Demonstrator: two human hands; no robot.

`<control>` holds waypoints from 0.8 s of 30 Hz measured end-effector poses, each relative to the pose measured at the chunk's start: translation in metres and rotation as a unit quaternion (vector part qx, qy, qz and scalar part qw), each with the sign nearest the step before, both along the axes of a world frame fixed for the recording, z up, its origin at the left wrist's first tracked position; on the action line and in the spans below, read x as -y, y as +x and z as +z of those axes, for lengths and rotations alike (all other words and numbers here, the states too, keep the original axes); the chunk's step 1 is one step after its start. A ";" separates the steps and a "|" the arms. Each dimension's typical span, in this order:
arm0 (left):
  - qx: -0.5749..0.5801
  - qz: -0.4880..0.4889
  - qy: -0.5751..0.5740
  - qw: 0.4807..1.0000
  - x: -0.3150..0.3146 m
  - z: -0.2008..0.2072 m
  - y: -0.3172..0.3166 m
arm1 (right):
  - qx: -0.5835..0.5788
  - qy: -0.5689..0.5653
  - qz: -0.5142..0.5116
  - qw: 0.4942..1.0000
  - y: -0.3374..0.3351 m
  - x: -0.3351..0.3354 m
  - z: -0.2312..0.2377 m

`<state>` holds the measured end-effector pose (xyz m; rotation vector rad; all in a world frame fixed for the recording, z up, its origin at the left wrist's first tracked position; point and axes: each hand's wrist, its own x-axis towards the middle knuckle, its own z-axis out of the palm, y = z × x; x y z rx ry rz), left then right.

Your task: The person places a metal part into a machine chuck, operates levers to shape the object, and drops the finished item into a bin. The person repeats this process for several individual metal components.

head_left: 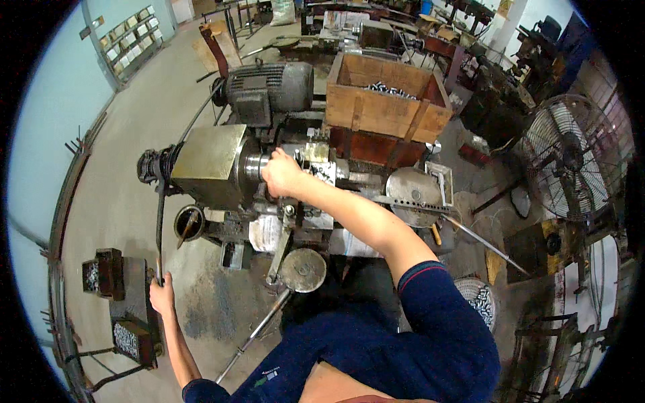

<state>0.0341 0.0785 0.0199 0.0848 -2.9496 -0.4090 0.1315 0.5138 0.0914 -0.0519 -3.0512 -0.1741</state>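
My left hand (161,295) is closed round the lower end of a long dark lever (160,232), which runs up to the left end of a lathe-like machine's headstock (207,160). My right arm reaches across the machine. At the shiny round spindle (253,168), my right hand (282,174) is closed, its fingers curled against the spindle's front; whatever they hold is hidden. Just right of that hand is the tool area (318,156), with small metal bits around it. A round metal handwheel or disc (302,270) sits below, nearer my body.
Behind the headstock stands a ribbed electric motor (269,87). A wooden crate (386,111) of small metal parts rests at the back right. Left on a low stand are boxes of parts (131,341). A large caged fan (570,158) stands right. Long rods (259,330) jut toward me.
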 end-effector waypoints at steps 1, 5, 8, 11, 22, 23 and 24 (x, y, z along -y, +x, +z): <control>-0.032 0.003 0.002 0.999 0.002 -0.004 0.000 | 0.004 -0.015 -0.009 1.000 -0.001 0.002 0.001; -0.063 -0.016 -0.010 0.998 -0.020 0.010 0.013 | 0.026 0.005 -0.010 1.000 0.001 -0.005 -0.002; -0.005 -0.011 0.041 0.999 -0.018 0.009 0.020 | 0.031 -0.006 -0.006 0.999 0.001 -0.004 -0.001; -0.041 -0.032 0.004 0.999 -0.029 0.011 0.039 | 0.033 -0.008 -0.007 0.999 -0.001 -0.003 -0.001; 0.038 -0.231 -0.008 0.972 0.016 0.011 0.005 | -0.222 -0.027 0.008 0.975 0.072 -0.034 0.065; 0.071 -0.232 0.022 0.970 0.011 0.012 -0.006 | -0.163 0.001 -0.025 0.986 0.082 -0.056 0.071; 0.105 -0.231 0.050 0.966 0.010 0.011 -0.016 | -0.227 0.035 -0.040 0.972 0.096 -0.074 0.078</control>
